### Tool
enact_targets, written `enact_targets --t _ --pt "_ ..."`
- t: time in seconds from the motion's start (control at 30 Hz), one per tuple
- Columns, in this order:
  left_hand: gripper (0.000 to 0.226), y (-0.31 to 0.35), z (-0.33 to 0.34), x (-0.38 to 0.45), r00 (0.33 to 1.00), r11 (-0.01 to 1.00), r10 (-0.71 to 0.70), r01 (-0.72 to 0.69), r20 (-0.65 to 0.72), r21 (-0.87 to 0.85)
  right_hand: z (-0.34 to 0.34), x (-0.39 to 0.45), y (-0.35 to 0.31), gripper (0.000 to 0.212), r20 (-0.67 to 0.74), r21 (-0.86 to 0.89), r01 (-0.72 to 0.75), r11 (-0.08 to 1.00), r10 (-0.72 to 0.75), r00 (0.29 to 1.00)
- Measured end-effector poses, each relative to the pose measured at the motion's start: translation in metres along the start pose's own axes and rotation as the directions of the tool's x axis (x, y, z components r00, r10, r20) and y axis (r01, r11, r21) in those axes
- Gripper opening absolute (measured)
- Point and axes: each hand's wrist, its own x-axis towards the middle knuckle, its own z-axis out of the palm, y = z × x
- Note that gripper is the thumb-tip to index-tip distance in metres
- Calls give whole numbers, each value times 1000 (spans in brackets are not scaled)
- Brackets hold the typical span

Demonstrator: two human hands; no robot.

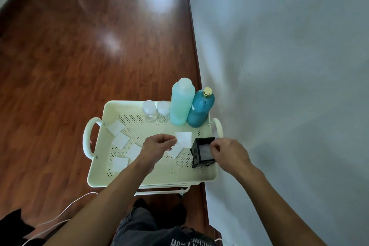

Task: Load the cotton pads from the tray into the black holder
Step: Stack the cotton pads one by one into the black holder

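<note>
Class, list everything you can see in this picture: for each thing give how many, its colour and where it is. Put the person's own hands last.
Perforated metal cart tray: one, cream, centre, beside the wall.
Square cotton pads: six visible, white; four lying at the tray's left, one mid-tray, one held up.
Black box-shaped holder: one, tray's right, something white inside.
Tall plastic bottle: one, light green, tray's far side.
Gold-capped bottle: one, teal, right of the tall bottle.
Small clear jars: two, far side.
Cable: one, white, on the wooden floor.
Left hand: pinching the held pad.
Right hand: at the holder's right edge.
</note>
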Motion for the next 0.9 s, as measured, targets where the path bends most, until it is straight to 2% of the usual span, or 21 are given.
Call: enact_targets --t 0.1,0.17,0.27,0.37,0.53,0.63,0.77,0.9 --pt "11 5 8 -2 1000 1000 4 -4 12 -11 1 -4 1 25 31 -48 151 987 -149 988" --pt "12 8 12 -4 1000 1000 7 -7 11 -6 4 -6 0 28 80 -121 199 972 -190 978" --pt "11 13 19 -5 1000 1000 9 -10 6 12 8 -8 -1 29 216 -252 221 942 -167 962" --pt "10 16 24 -6 1000 999 18 -18 8 37 11 -9 -4 31 336 -304 221 927 -112 935" --pt "9 19 30 -7 1000 997 12 -12 2 79 14 -8 -5 33 388 -329 240 913 -101 916" --pt "9 20 32 -8 1000 995 4 -3 -13 104 9 -9 -4 31 362 -267 226 937 -120 925" --pt "9 18 40 -10 1000 989 -8 8 -6 147 -10 -11 1 37 195 -97 177 979 -156 968" --pt "8 14 55 -16 1000 987 -14 14 1 158 -31 -9 7 40 80 44 99 994 -103 992"
